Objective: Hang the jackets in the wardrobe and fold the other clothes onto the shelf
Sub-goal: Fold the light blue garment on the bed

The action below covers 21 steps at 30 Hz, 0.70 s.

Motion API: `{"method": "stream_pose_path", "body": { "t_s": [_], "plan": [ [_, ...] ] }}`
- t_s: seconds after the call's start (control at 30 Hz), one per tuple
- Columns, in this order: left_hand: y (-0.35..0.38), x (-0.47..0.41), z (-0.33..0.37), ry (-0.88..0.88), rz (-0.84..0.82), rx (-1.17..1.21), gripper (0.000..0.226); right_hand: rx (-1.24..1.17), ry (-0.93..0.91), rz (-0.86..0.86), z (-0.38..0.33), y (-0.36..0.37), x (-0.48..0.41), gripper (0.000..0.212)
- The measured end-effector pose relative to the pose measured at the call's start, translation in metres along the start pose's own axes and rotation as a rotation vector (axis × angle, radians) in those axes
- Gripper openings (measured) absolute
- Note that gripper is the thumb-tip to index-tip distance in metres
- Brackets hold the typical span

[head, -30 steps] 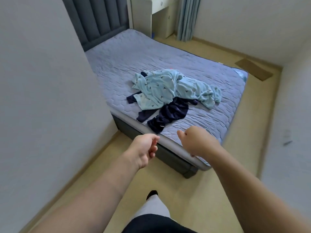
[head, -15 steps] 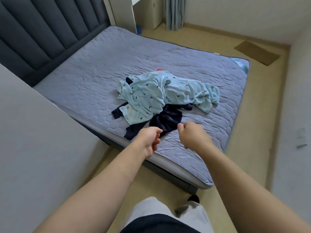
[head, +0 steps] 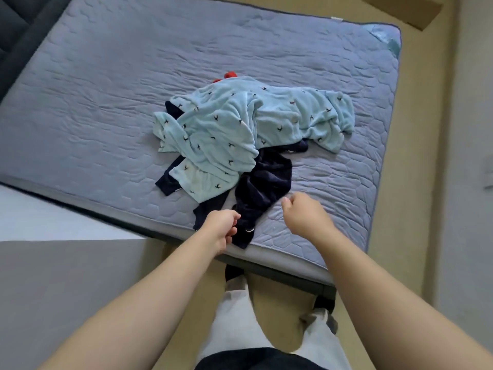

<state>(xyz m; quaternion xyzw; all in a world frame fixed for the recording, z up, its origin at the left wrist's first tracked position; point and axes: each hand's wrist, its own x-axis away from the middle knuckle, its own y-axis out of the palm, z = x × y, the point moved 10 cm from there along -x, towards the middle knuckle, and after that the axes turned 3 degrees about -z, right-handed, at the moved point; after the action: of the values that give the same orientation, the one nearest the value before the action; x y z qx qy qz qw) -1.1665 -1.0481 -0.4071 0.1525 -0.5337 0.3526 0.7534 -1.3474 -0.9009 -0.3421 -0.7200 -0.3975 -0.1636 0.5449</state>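
Bed: a mattress (head: 106, 102) in a grey-blue quilted cover fills the upper part of the head view. A dark padded headboard (head: 16, 28) stands at its far left corner.
Clothes pile: it lies on the mattress a little right of the middle, nearer the person's edge than the far one.
Light blue garment (head: 226, 129): crumpled and printed with small dark bird shapes, it lies on top and covers most of the pile.
Navy garment (head: 266, 182): it lies under the light blue garment. Small parts show at the pile's left side, and a long bunched part trails toward the near edge of the mattress, ending between the two hands.
Red item (head: 230, 75): only a small bit shows at the far side of the pile, too little to tell what it is.
Left hand (head: 222, 228): it is held out over the near edge of the mattress. The fingers are loosely curled with no cloth in them. The fingertips sit right at the left border of the navy garment's near end; whether they touch it cannot be told.
Right hand (head: 304, 216): seen from the back, it is over bare mattress just right of the navy garment and apart from it. The fingers are folded under into a fist that holds nothing.
Legs: light grey trousers (head: 234, 329) and dark socks (head: 233, 273), standing on the beige floor (head: 426, 182) against the bed's near side.
Pale panel (head: 66, 289): a flat grey surface to the person's left.
Cardboard piece (head: 400, 9): it lies flat on the floor beyond the mattress's far right corner.
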Motion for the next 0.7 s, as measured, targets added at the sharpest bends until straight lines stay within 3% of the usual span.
{"method": "stream_pose_path", "body": {
  "t_s": [0.17,0.4,0.7],
  "plan": [
    [-0.007,-0.034,0.044,-0.001,-0.056,-0.063,0.010,0.029,0.084,-0.032,-0.014,-0.002,-0.021,0.034],
    [0.026,-0.039,0.091,0.026,-0.093,-0.090,0.003,0.030,0.100,0.003,-0.018,-0.044,-0.044,0.032],
    [0.166,-0.042,0.147,0.089,-0.143,-0.194,0.008,-0.018,0.180,-0.048,0.088,-0.122,-0.118,0.019]
  ]
}}
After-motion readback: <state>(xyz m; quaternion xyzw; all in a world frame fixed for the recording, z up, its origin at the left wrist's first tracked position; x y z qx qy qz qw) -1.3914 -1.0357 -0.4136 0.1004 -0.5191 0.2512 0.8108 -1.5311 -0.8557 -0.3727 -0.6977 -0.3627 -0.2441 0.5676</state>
